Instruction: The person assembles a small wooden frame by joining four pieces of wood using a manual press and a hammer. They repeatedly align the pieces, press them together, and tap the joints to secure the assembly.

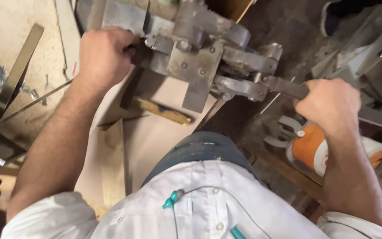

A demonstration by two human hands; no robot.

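A grey steel lever shear machine (197,57) stands in front of me, bolted plates and linkages on top. My left hand (105,55) is closed around a dark piece of metal at the machine's left side, next to a flat steel plate (122,17). My right hand (330,104) grips the machine's long flat steel lever handle (284,87), which runs from the linkage out to the right. The part inside my left fist is mostly hidden.
A long flat metal bar (16,71) and a thin rod (34,102) lie on the dusty surface at left. A wood-handled tool (160,110) and a wooden board (112,168) lie below the machine. An orange-and-white container (310,148) and metal scraps (284,130) sit at right.
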